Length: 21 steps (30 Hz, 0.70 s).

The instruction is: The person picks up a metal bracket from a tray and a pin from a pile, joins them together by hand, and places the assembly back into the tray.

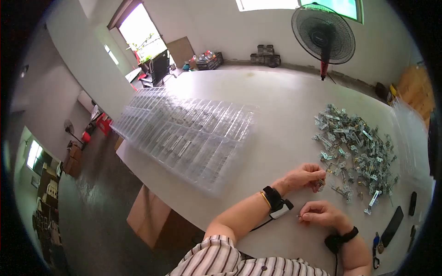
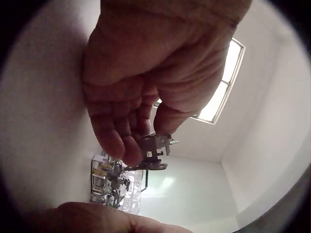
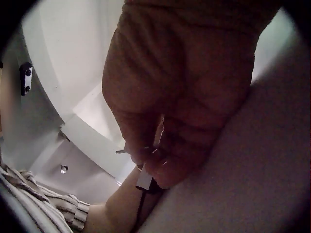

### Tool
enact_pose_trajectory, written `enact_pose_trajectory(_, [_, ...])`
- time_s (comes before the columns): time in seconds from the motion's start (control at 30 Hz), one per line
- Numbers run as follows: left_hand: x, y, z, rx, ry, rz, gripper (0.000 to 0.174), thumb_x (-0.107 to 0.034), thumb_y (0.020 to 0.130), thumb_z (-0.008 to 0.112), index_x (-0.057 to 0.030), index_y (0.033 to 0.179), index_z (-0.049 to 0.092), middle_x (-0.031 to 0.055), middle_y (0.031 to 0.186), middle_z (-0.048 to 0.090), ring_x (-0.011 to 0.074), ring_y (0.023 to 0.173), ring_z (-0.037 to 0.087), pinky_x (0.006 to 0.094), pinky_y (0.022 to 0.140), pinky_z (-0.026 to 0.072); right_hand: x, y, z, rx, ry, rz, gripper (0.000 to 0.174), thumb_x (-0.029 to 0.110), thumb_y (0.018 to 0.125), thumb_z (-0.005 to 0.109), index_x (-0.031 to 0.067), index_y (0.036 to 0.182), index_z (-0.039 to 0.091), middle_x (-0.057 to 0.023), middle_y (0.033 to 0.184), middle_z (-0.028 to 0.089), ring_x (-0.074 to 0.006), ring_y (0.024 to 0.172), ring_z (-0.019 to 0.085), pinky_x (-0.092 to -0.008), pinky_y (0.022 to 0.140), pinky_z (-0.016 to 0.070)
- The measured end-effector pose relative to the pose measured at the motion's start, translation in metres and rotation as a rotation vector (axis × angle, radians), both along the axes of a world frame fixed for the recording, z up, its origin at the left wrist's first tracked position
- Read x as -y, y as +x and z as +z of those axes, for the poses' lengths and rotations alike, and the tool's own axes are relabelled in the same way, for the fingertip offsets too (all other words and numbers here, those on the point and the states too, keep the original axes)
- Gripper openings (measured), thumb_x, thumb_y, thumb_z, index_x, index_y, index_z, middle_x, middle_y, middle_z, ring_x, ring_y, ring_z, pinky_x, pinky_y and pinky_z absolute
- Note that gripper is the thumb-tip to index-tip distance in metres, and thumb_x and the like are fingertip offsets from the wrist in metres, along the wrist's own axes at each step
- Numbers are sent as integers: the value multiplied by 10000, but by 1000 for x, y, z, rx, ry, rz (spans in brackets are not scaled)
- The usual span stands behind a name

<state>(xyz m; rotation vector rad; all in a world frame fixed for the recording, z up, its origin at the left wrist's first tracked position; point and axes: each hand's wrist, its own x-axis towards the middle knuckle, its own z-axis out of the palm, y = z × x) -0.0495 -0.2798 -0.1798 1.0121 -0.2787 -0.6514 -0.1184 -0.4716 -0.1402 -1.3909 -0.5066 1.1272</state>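
My left hand (image 1: 301, 178) is at the near edge of a heap of small metal parts (image 1: 354, 147) on the white table. Between its thumb and fingers it pinches a small metal bracket (image 2: 156, 147) with cut-outs and a short pin at one side. Nearer to my body, my right hand (image 1: 322, 214) is low over the tabletop, thumb and fingertips together. A thin metal tip (image 3: 120, 151) pokes out from its pinch; the fingers hide the rest of that piece, so I cannot tell its kind.
Clear plastic compartment trays (image 1: 184, 138) cover the table's left side, some holding metal strips. Transparent plastic sheets (image 1: 411, 140) lie at the right edge. Near my right arm are a dark flat object (image 1: 392, 226) and blue-handled scissors (image 1: 376, 244). A fan (image 1: 323, 34) stands beyond the table.
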Motion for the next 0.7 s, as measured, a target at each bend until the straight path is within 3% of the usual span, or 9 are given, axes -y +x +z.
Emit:
enact_pose_trajectory(0.17, [-1,3,-7,53,-15,-31,283,-331,981,645,-51,952,616,26,829,662,103,682,622,265,639,531,9,7,16,175,-22,-56,101,112,974,629,14,979,653,-43,918,692,-119,808,644,-263,725,523])
enact_pose_trajectory(0.23, [0,4,-9,78,-11,-55,286,-337,977,650,-56,940,613,28,811,660,109,677,630,274,617,536,19,8,32,303,61,-300,123,141,987,624,20,1000,644,-21,908,667,-104,804,620,-246,723,503])
enact_pose_trajectory(0.27, [-1,3,-10,84,-17,-49,286,-337,977,650,-56,940,613,28,811,660,109,677,630,274,617,536,24,10,37,309,57,-293,123,141,987,624,20,1000,644,-21,908,667,-104,804,620,-246,723,503])
enact_pose_trajectory(0.33, [-2,0,-2,79,-15,-58,282,-332,978,648,-57,928,612,30,793,660,116,666,636,282,595,538,33,19,44,561,186,-597,99,133,997,603,39,1004,632,-59,1056,653,-110,854,621,-250,734,508])
enact_pose_trajectory(0.37, [-3,0,-2,85,-19,-57,282,-332,978,648,-57,928,612,30,793,660,116,666,636,282,595,538,35,24,44,569,184,-594,99,133,997,603,39,1004,632,-59,1056,653,-110,854,621,-250,734,508])
enact_pose_trajectory(0.43, [-2,2,-5,77,-76,-105,276,-320,977,651,-54,914,612,31,782,661,119,657,639,285,582,534,35,32,41,881,106,-861,85,120,1007,571,52,968,602,-63,1125,592,-95,925,571,-241,803,477])
enact_pose_trajectory(0.57, [-3,2,-8,101,-81,-139,263,-308,974,654,-57,908,615,30,786,666,117,659,638,285,589,534,30,33,37,1019,-5,-847,82,123,1009,581,45,995,603,-78,1198,568,-124,1003,576,-270,869,485])
enact_pose_trajectory(0.63, [-3,-1,-5,70,-66,-151,255,-307,970,658,-64,907,618,27,784,664,117,663,638,283,597,530,24,26,41,849,-5,-732,76,101,1008,575,32,1004,605,-72,1154,576,-136,1018,570,-283,925,465])
enact_pose_trajectory(0.7, [-4,-2,-3,66,-69,-161,254,-310,970,657,-66,911,620,28,788,665,119,665,640,280,598,527,21,26,37,838,11,-714,73,93,1007,572,30,1005,608,-74,1153,576,-133,1003,576,-283,903,478])
